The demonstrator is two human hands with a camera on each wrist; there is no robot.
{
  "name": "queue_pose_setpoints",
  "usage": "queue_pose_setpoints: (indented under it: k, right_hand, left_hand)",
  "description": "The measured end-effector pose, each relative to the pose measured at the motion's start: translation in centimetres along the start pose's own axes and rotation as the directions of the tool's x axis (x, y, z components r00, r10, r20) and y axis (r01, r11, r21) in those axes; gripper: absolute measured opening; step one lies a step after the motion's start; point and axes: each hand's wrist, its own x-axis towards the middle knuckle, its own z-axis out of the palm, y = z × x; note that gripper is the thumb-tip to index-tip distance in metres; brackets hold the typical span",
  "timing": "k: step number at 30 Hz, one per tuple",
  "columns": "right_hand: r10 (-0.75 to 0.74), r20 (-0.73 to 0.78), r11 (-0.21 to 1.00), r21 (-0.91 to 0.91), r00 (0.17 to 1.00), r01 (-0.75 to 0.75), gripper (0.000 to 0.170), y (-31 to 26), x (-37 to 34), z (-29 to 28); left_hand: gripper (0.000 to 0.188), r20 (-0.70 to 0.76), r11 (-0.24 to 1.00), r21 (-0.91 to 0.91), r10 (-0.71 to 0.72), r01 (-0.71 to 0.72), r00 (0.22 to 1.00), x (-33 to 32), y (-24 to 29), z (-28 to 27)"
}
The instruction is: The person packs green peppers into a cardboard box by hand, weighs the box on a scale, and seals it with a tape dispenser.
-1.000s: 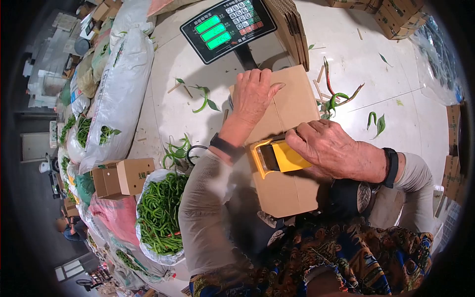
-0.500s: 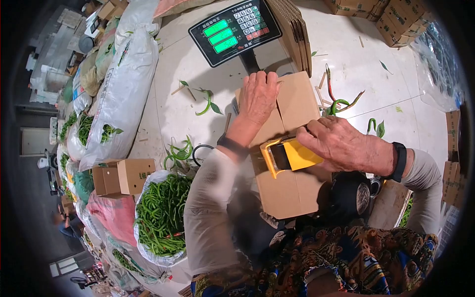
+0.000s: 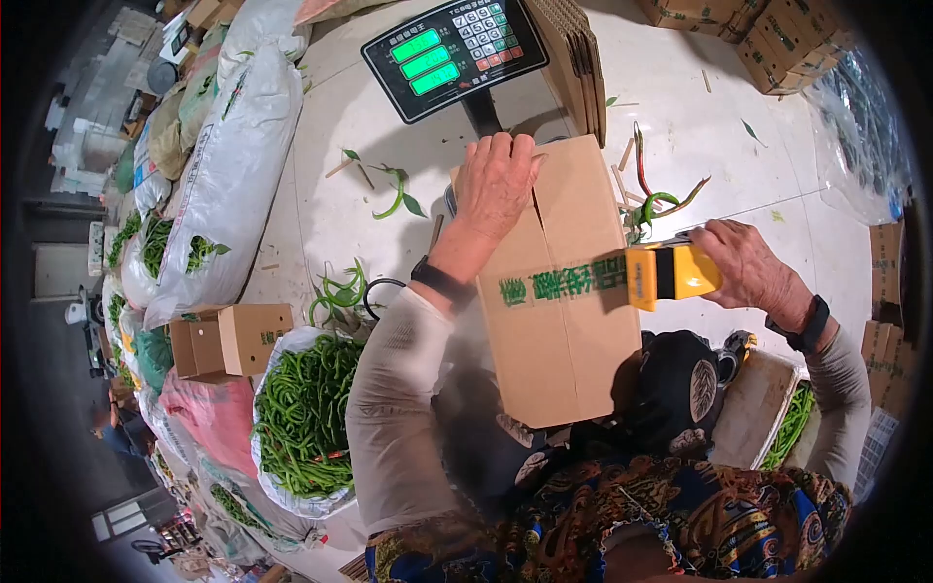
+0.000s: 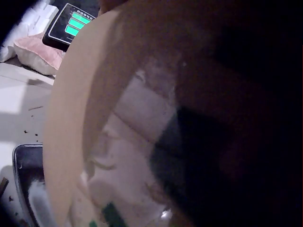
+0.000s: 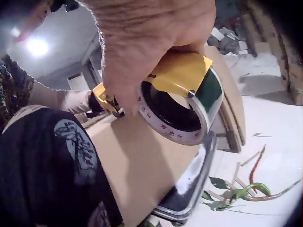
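A closed cardboard box [image 3: 559, 364] lies in front of the person's legs. My left hand [image 3: 491, 189] grips its far left edge, fingers bent over it and thumb on top. A strip of clear tape with green print [image 3: 564, 280] runs across the middle seam to the right edge. My right hand [image 3: 743, 262] holds a yellow tape dispenser [image 3: 695, 272] just at that edge. In the right wrist view the tape roll [image 5: 177, 125] sits in the dispenser. The left wrist view is mostly dark, with the shiny taped box side [image 4: 137, 118] close up.
Beyond the box stands a scale with a green-lit display [image 3: 452, 53], beside flattened cartons [image 3: 573, 68]. Green chillies fill a white sack [image 3: 306, 423] on the left, near a small open carton [image 3: 233, 342]. Loose peppers [image 3: 656, 199] and leaves litter the floor. A crate [image 3: 753, 408] stands right.
My right hand has moved the tape dispenser from the box's middle to beyond its right edge, leaving green-printed tape across the top. My left hand stays at the far left edge.
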Motion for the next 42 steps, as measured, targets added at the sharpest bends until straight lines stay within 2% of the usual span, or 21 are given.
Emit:
queue_pose_setpoints:
  k: [5,11,13,14,16,17,18,19,20,21,23,24,26,30,31,32,33,34,39,41,42]
  right_hand:
    - [0.076,-0.025,0.995,0.072,0.997,-0.074,0.058,3.4,-3.6,3.9]
    - [0.074,-0.054,0.984,0.167,0.996,-0.064,0.061,6.0,-4.3,11.5]
    - [0.078,0.011,0.95,0.304,0.997,-0.077,0.061,4.3,-1.3,11.1]
    - [0.046,-0.032,0.958,0.284,0.998,-0.035,0.052,3.7,-0.4,10.1]
    - [0.051,-0.057,0.96,0.276,0.997,-0.033,0.051,3.8,-0.5,10.7]
    - [0.072,-0.031,0.959,0.276,0.997,-0.061,0.051,3.6,-0.8,10.6]
    - [0.067,-0.017,0.956,0.288,0.998,-0.059,0.051,3.6,-0.9,10.7]
    - [0.075,-0.02,0.952,0.298,0.997,-0.066,0.054,3.7,-0.9,10.9]
    - [0.08,-0.025,0.948,0.31,0.996,-0.069,0.06,3.7,-0.8,11.1]
    - [0.07,-0.018,0.945,0.322,0.997,-0.061,0.06,3.7,-0.5,11.4]
    - [0.095,-0.052,0.931,0.357,0.994,-0.071,0.057,3.5,-0.5,11.7]
    - [0.071,-0.082,0.936,0.349,0.994,-0.038,0.057,3.7,-0.5,11.9]
    - [0.062,-0.075,0.945,0.324,0.995,-0.035,0.056,3.2,-0.2,11.1]
    - [0.128,-0.036,0.959,0.261,0.991,-0.114,0.056,1.5,-1.6,8.1]
    - [0.154,-0.036,0.961,0.239,0.987,-0.141,0.056,1.2,-1.9,7.1]
    - [0.175,-0.018,0.947,0.275,0.984,-0.163,0.054,0.5,-1.8,5.3]
    - [0.178,-0.019,0.948,0.27,0.984,-0.167,0.054,-0.3,-1.3,3.7]
    - [0.181,-0.022,0.96,0.221,0.983,-0.172,0.051,-1.2,-0.6,2.2]
    - [0.196,-0.034,0.977,0.091,0.98,-0.193,0.042,-6.4,3.7,0.7]
    - [0.116,-0.052,0.99,0.088,0.992,-0.111,0.041,-7.8,6.7,0.8]
    - [0.085,-0.05,0.994,0.072,0.995,-0.082,0.038,-8.4,7.9,0.5]
  left_hand:
    - [0.022,0.006,1.0,0.001,-0.012,0.012,1.0,0.1,0.1,-0.1]
    - [0.027,0.024,0.991,0.066,0.113,-0.115,0.993,-1.3,-0.6,2.3]
    - [0.029,0.037,0.983,-0.172,-0.061,0.066,0.997,-0.2,-0.7,0.1]
    - [0.029,0.047,0.983,-0.172,-0.062,0.07,0.997,-0.6,-1.3,-0.3]
    - [0.03,-0.244,0.959,-0.247,-0.201,0.14,0.949,-2.6,-2.4,-1.2]
    - [0.03,-0.225,0.956,-0.247,-0.214,0.157,0.95,-4.7,-2.9,-1.7]
    - [0.033,-0.064,0.79,-0.455,-0.489,0.411,0.87,-7.7,-3.3,-2.2]
    - [0.036,0.142,0.523,-0.587,-0.685,0.618,0.714,-10.8,-3.2,-2.3]
    - [0.039,0.493,0.057,-0.729,-0.648,0.682,0.581,-15.1,-2.8,-0.5]
    - [0.043,0.77,-0.424,-0.633,-0.431,0.648,0.47,-18.8,-1.8,0.5]
    - [0.047,0.809,-0.58,-0.533,-0.562,0.616,0.171,-17.1,7.0,-4.6]
    - [0.047,0.811,-0.588,-0.526,-0.563,0.614,0.156,-17.5,7.1,-5.0]
    - [0.051,0.959,-0.904,-0.247,-0.176,0.349,0.223,-18.0,6.1,-5.6]
    - [0.053,0.958,-0.846,-0.277,-0.205,0.456,0.202,-21.7,3.8,-3.1]
    - [0.053,0.957,-0.825,-0.286,-0.218,0.487,0.193,-21.5,3.7,-0.7]
    - [0.054,0.956,-0.801,-0.292,-0.228,0.522,0.185,-17.3,4.2,6.2]
    - [0.054,0.954,-0.771,-0.301,-0.24,0.561,0.183,-22.0,3.7,2.3]
    - [0.054,0.95,-0.736,-0.312,-0.253,0.601,0.183,-20.7,4.0,5.3]
    - [0.057,0.917,-0.506,-0.363,-0.342,0.782,0.204,-21.1,-4.1,7.3]
    - [0.058,0.894,-0.392,-0.364,-0.402,0.845,0.199,-21.5,-5.3,6.2]
    - [0.06,0.856,-0.367,-0.453,-0.433,0.812,0.281,-22.0,-5.9,4.3]
